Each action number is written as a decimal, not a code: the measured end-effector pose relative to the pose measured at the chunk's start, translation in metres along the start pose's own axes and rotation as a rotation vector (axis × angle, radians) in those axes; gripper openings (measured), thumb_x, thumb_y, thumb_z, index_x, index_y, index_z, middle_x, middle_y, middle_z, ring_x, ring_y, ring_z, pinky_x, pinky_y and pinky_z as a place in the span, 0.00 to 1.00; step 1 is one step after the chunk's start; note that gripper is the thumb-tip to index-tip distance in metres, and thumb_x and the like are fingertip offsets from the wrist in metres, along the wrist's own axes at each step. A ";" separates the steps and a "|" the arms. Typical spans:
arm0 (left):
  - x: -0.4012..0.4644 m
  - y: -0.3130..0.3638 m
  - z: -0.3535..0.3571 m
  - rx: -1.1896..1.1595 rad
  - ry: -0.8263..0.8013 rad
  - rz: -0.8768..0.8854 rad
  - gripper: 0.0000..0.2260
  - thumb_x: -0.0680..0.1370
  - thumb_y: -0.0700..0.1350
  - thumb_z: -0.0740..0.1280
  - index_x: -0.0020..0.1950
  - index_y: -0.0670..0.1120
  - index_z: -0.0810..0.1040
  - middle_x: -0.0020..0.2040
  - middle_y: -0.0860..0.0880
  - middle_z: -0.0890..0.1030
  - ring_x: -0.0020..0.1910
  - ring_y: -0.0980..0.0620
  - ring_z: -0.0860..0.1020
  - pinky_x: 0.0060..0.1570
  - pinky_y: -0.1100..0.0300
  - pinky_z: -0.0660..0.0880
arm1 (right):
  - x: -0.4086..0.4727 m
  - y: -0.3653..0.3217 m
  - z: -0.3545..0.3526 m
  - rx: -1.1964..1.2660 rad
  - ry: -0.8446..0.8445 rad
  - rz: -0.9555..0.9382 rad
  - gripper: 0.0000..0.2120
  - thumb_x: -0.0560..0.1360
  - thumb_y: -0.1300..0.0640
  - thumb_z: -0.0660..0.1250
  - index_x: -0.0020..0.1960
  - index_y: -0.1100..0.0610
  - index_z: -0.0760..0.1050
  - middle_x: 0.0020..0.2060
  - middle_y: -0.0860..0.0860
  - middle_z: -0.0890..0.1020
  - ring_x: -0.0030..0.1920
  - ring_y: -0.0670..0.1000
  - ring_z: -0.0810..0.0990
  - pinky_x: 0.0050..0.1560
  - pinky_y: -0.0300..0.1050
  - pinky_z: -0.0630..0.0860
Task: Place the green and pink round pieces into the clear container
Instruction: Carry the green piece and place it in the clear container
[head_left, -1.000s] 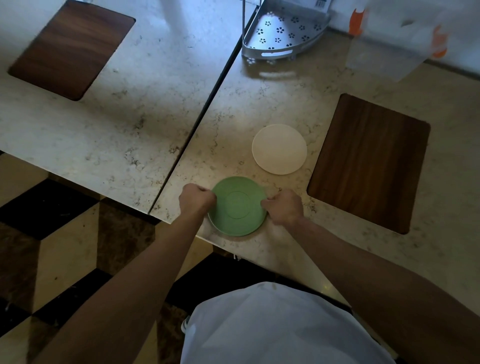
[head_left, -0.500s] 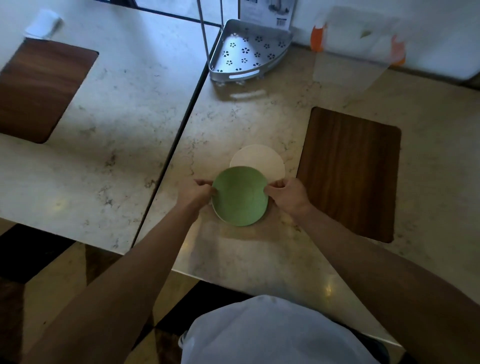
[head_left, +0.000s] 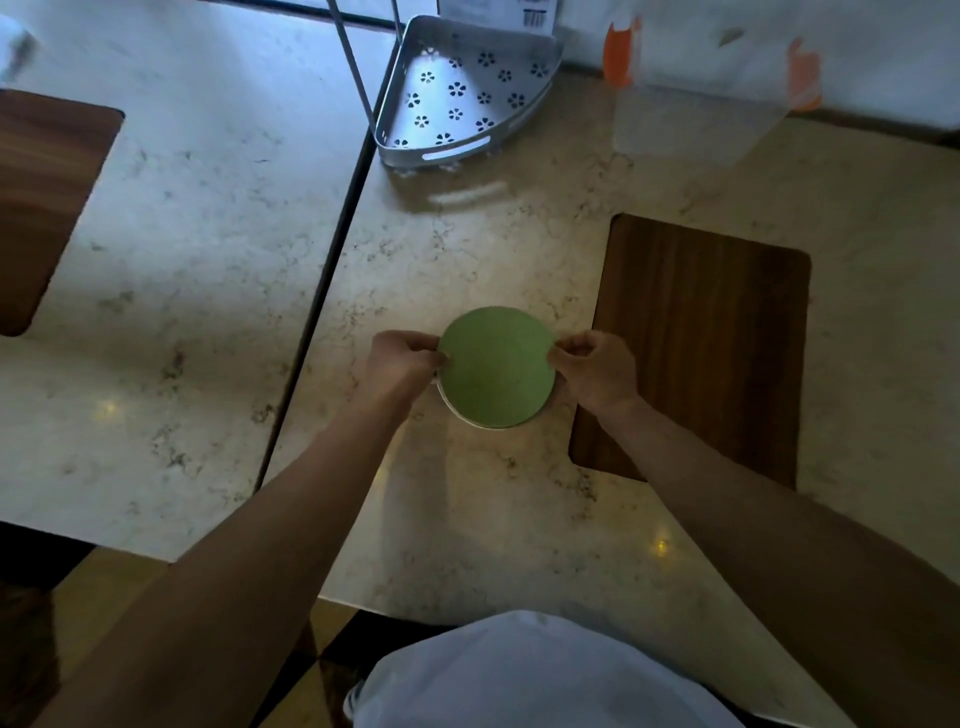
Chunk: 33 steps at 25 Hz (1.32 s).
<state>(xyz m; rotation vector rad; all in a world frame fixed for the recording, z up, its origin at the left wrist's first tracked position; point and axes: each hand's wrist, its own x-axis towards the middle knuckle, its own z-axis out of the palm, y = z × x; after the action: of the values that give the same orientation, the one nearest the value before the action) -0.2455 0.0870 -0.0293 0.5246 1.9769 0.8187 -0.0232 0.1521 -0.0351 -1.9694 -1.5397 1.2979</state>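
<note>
Green disc (head_left: 496, 366) shifted onto pale disc (head_left: 470, 418); left hand (head_left: 400, 364) & right hand (head_left: 597, 369) pinch opp. edges; prob. light, stiff—grip rims.

1. The pale round piece (head_left: 448, 400) lies almost wholly hidden under the green round piece (head_left: 496, 366); only a thin rim shows.
2. My fingertips are tucked behind the green edge.
3. The clear container (head_left: 696, 122) is blurred, its top cut off.
4. The left wooden inlay (head_left: 47, 208) runs off the edge.
</note>
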 end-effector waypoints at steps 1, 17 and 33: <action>0.001 -0.001 0.001 0.017 0.000 0.000 0.10 0.62 0.37 0.73 0.35 0.52 0.85 0.35 0.49 0.86 0.36 0.51 0.85 0.36 0.58 0.81 | 0.001 0.002 0.001 -0.014 0.002 0.002 0.05 0.68 0.53 0.74 0.39 0.52 0.80 0.33 0.42 0.81 0.32 0.37 0.77 0.24 0.24 0.66; -0.008 0.004 0.009 0.230 0.031 0.055 0.15 0.67 0.40 0.66 0.50 0.46 0.85 0.44 0.47 0.85 0.45 0.49 0.82 0.48 0.54 0.80 | 0.002 0.006 0.005 -0.100 0.018 0.046 0.05 0.68 0.52 0.74 0.38 0.53 0.82 0.36 0.46 0.83 0.37 0.43 0.81 0.33 0.33 0.71; -0.010 0.013 0.020 0.505 0.082 0.140 0.05 0.70 0.35 0.65 0.37 0.39 0.80 0.38 0.38 0.83 0.39 0.40 0.81 0.40 0.47 0.81 | -0.013 -0.003 0.011 -0.186 -0.001 0.072 0.15 0.74 0.58 0.65 0.29 0.57 0.75 0.26 0.50 0.78 0.27 0.50 0.77 0.25 0.37 0.66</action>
<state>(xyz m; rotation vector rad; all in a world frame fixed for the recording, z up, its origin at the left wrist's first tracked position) -0.2222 0.0960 -0.0219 0.9417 2.2478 0.4194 -0.0337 0.1390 -0.0329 -2.1551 -1.6573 1.2214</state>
